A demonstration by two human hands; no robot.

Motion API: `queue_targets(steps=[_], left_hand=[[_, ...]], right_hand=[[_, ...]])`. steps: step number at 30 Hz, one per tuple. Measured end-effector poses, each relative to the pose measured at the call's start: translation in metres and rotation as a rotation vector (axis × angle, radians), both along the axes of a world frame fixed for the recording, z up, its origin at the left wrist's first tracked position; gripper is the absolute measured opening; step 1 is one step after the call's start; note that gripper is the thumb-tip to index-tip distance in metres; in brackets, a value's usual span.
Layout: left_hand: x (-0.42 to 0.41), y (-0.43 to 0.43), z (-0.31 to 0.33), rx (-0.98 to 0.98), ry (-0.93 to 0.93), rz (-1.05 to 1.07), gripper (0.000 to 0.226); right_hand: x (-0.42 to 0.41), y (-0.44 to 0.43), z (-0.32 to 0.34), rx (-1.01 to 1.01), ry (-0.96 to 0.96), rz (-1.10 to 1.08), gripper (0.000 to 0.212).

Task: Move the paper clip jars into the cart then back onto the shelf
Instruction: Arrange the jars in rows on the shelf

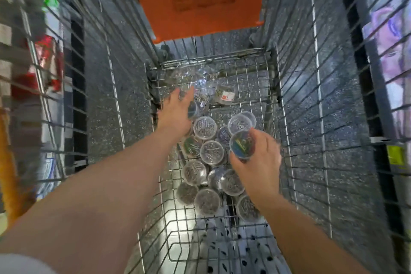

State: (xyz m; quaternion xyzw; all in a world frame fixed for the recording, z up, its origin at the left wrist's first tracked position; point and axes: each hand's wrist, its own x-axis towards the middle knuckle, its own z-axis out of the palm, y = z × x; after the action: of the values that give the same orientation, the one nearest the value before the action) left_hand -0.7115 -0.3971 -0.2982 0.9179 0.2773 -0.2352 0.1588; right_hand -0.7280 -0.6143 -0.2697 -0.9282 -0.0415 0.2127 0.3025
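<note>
Below, paper clip jars (211,152) crowded the cart (246,87) floor; the right hand (259,162) clasped a coloured-clip jar (242,145), the left hand (176,109) reached farther over another, hold unclear. Lifting straight up would likely spare neighbouring jars.

I can read nothing here: the dark print on the orange flap (200,0) is blurred, and the white label on the tipped jar (224,97) is too small.
</note>
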Motion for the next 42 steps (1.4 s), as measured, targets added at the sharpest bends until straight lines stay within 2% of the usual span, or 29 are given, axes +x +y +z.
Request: queue_targets(steps=[5,8,12,15,17,19,25,30,38,42], left_hand=[[0.006,0.002,-0.010,-0.111,0.055,-0.021,0.082],[0.002,0.004,-0.009,-0.080,0.011,-0.030,0.070],[0.001,0.001,0.011,0.026,-0.092,0.017,0.060],[0.004,-0.009,0.041,0.017,-0.292,0.090,0.065],[0.006,-0.017,0.064,-0.003,-0.428,0.139,0.067],[0.005,-0.023,0.087,-0.055,-0.484,0.155,0.063],[-0.010,-0.033,0.171,-0.211,-0.596,-0.019,0.058],[-0.036,-0.037,0.263,-0.196,-0.779,-0.028,0.061],[-0.097,-0.078,0.406,-0.049,-1.004,-0.025,0.070],[-0.147,-0.119,0.458,-0.012,-1.105,0.090,0.070]], right_hand=[[0.004,0.000,0.000,0.027,0.092,-0.020,0.074],[0.006,0.001,0.001,0.035,0.119,-0.031,0.074],[0.011,0.003,0.012,0.053,0.111,-0.020,0.070],[0.015,0.004,0.030,0.093,0.049,0.007,0.068],[0.017,0.006,0.046,0.126,0.000,0.014,0.067],[0.018,0.009,0.063,0.165,-0.013,0.009,0.065],[0.016,0.012,0.131,0.294,-0.163,0.053,0.057],[0.018,0.008,0.208,0.370,-0.326,0.113,0.063],[-0.006,-0.022,0.352,0.579,-0.577,0.274,0.063],[-0.036,-0.051,0.405,0.674,-0.641,0.383,0.065]])
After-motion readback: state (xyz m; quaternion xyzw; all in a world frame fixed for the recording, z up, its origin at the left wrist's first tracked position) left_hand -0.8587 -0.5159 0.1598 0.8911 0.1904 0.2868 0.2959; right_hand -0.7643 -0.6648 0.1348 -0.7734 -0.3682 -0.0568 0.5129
